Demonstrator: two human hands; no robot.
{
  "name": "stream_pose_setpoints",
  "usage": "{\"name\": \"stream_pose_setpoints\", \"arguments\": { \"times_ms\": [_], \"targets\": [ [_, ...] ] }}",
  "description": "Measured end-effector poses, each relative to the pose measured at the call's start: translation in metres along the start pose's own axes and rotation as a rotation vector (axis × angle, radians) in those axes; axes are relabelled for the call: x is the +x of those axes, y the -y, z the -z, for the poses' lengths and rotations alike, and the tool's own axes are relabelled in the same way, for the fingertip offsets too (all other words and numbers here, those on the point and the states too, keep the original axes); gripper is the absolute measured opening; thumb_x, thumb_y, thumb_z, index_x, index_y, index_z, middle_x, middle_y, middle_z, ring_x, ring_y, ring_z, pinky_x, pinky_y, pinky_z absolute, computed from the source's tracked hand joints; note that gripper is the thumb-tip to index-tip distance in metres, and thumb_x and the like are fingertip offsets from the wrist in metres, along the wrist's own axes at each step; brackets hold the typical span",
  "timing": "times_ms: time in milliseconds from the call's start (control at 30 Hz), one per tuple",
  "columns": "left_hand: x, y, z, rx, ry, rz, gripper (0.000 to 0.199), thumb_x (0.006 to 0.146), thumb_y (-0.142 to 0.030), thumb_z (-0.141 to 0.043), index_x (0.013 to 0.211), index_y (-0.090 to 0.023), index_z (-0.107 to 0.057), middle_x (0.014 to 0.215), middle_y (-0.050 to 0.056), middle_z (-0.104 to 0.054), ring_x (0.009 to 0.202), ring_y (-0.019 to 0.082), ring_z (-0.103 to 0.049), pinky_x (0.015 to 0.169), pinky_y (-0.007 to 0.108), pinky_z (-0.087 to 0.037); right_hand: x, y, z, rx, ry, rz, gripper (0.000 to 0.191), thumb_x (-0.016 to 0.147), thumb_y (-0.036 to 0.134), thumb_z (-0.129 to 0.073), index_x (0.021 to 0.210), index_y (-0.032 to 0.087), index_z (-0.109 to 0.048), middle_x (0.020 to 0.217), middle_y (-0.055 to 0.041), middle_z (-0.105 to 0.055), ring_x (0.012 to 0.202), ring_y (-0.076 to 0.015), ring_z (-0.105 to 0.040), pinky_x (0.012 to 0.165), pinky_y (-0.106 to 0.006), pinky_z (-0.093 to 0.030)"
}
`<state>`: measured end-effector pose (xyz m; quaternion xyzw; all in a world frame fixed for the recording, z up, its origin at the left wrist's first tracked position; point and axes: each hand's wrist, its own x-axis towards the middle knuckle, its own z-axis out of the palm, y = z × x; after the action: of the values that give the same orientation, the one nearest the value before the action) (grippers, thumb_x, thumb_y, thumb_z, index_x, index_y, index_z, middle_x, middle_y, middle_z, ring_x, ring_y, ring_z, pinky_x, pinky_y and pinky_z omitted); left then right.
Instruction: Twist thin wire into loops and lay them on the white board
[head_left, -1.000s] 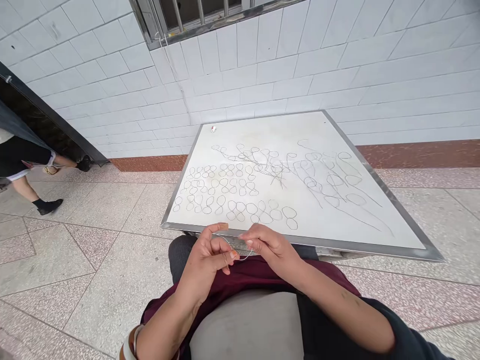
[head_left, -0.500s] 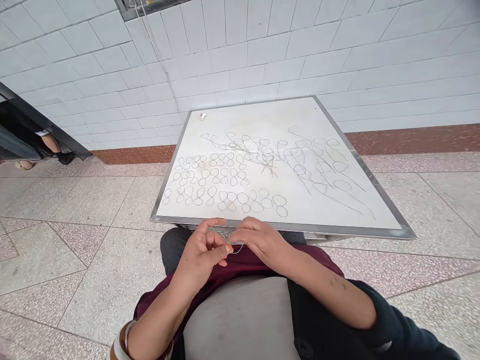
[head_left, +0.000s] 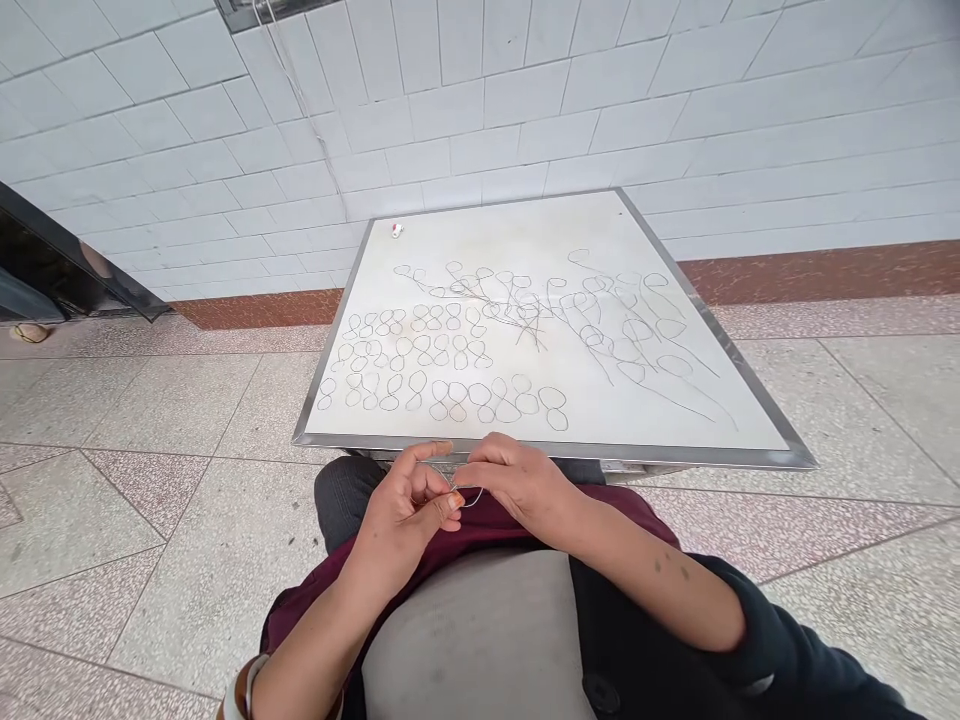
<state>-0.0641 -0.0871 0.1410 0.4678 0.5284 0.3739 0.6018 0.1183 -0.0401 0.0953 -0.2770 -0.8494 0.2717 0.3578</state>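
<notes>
Over my lap, just off the table's near edge, my left hand [head_left: 416, 500] pinches a thin wire loop [head_left: 474, 500] between thumb and fingers. My right hand [head_left: 517, 485] is closed on the same wire from the other side, its fingertips close to my left thumb. On the white table [head_left: 495, 222] lie rows of wire figure-eights [head_left: 553, 408] at the left and front. Longer wires with looped ends [head_left: 637, 372] are spread across the middle and right, some of them crossing.
A small red and white object [head_left: 397, 231] sits at the table's far left corner. The metal rim [head_left: 540, 455] runs in front of my hands. A tiled wall [head_left: 525, 120] stands behind. At the far left, part of a person's foot [head_left: 30, 332] shows.
The view has shifted slightly, so the table appears a little further left. Both hands keep nearly the same pose on the wire. Less of the person at the far left shows.
</notes>
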Motion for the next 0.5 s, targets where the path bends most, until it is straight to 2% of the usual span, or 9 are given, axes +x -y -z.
{"name": "stream_pose_setpoints", "arguments": {
  "times_ms": [167,367,433,500],
  "targets": [
    [-0.003,0.002,0.0,-0.026,-0.008,0.012,0.042,0.085,-0.032,-0.064,0.123,-0.022,-0.05,0.078,-0.002,-0.058,0.072,0.014,-0.06,0.073,0.034,-0.056,-0.001,0.0,0.0,0.001,-0.003,0.015,0.022,0.094,0.021,-0.047,0.096,0.023,-0.069,0.08,-0.004,-0.056,0.074,-0.0162,-0.05,0.061,-0.029,-0.04],
    [-0.005,0.001,-0.001,-0.047,-0.025,0.007,0.041,0.084,-0.031,-0.065,0.122,-0.022,-0.054,0.076,-0.001,-0.061,0.071,0.014,-0.06,0.072,0.031,-0.054,0.0,0.003,0.001,-0.021,0.049,0.019,0.029,0.097,0.02,-0.04,0.091,0.022,-0.068,0.078,-0.0041,-0.057,0.072,-0.0164,-0.05,0.061,-0.028,-0.04],
    [-0.006,0.001,-0.001,-0.058,-0.026,-0.004,0.042,0.083,-0.029,-0.066,0.122,-0.022,-0.055,0.074,-0.002,-0.06,0.068,0.013,-0.059,0.07,0.03,-0.052,-0.001,0.003,-0.003,0.024,0.037,-0.006,0.028,0.098,0.021,-0.037,0.094,0.023,-0.066,0.08,-0.0045,-0.059,0.072,-0.0165,-0.052,0.063,-0.029,-0.042],
    [-0.006,0.0,-0.002,-0.072,-0.032,-0.013,0.042,0.082,-0.028,-0.067,0.123,-0.022,-0.056,0.072,-0.002,-0.06,0.066,0.013,-0.058,0.07,0.029,-0.05,-0.004,0.004,-0.009,0.062,-0.02,-0.093,0.022,0.098,0.025,-0.04,0.096,0.023,-0.062,0.083,-0.0053,-0.062,0.074,-0.0173,-0.055,0.066,-0.031,-0.044]
  ]
}}
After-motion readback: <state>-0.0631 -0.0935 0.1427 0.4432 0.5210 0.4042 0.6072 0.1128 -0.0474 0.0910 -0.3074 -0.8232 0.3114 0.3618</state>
